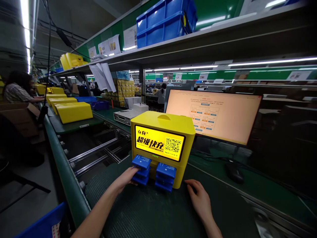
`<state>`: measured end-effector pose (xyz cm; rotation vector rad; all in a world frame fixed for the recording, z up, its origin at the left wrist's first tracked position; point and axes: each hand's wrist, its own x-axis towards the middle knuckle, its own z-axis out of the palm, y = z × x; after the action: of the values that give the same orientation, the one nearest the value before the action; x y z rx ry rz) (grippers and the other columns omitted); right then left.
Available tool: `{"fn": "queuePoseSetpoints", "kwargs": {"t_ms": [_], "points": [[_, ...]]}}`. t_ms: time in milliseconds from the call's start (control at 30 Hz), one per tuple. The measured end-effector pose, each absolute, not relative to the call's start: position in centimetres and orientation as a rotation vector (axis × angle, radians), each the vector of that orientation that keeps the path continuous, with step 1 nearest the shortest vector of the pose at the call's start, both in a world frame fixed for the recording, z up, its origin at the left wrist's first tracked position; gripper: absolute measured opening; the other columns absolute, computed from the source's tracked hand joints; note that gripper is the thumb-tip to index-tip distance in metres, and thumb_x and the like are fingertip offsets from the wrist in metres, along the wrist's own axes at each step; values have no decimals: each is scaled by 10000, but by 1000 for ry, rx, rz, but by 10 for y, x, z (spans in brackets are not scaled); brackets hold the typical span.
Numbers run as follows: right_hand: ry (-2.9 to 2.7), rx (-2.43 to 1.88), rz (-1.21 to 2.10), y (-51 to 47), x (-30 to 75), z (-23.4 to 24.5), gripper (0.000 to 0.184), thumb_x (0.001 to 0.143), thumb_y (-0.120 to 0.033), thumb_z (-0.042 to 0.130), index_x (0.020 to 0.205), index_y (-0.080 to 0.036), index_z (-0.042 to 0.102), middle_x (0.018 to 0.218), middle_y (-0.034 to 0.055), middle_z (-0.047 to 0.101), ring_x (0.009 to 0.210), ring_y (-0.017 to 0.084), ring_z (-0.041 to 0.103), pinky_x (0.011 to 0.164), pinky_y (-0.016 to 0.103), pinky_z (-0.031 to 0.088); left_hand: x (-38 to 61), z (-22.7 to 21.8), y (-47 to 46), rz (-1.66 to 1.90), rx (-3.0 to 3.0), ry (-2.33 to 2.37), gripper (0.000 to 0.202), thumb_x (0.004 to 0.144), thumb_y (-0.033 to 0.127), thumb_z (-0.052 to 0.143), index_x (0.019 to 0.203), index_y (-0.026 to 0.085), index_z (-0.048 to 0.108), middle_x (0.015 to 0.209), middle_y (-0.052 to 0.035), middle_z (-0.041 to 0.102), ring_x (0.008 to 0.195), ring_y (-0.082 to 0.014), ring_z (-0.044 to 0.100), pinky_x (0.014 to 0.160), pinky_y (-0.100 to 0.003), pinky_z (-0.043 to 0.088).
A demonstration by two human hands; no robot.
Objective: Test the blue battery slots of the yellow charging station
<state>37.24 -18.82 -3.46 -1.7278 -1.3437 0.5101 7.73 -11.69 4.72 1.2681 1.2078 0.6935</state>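
Left hand: my left hand [126, 178] reaches in from 7 o'clock, fingers loosely together, the tips touching the left stack of blue power banks [141, 169]; I cannot tell whether I grip one or only press on it.
Right hand: my right hand [199, 198] lies flat on the green mat [148, 211] at 5 o'clock, fingers spread a little and lightly bent, holding nothing, fingertips just beside the lower right corner of the yellow station.
Yellow charging station: the yellow charging station [163, 145] stands upright on the mat at the centre, just ahead of both hands.
Right stack: the second stack of blue power banks [165, 177] sticks out of its front, between my hands.
Screen writing: the lit panel [159, 142] shows large Chinese characters, 超级快充, with a QR code at its right; the small print below is too fine to read.
Monitor: the monitor [213, 114] at 1 o'clock shows a form with blue and orange buttons, its text unreadable.
Mouse: a dark mouse [234, 172] sits at 3 o'clock, well apart from my right hand.
Conveyor: more yellow housings [73, 111] lie along the line at 10 o'clock.
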Motion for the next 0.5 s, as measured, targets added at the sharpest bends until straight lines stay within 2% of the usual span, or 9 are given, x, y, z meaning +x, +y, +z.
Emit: {"fn": "queuePoseSetpoints", "kwargs": {"t_ms": [367,500], "points": [[-1357,-1738,528,-189,372,-34,348,822,-426,376,931,-241,650,1118,44,580,1033,240,545,828,337,443,80,49,-119,684,1281,1205,574,718,582,496,1069,135,577,1008,-113,652,852,-223,607,686,-306,467],[-1359,-1741,531,-189,372,-33,347,819,-429,379,928,-239,648,1123,49,577,1027,243,545,823,338,441,79,47,-118,702,1318,1238,560,721,602,496,1025,140,588,952,-99,660,829,-223,610,659,-293,464]]}}
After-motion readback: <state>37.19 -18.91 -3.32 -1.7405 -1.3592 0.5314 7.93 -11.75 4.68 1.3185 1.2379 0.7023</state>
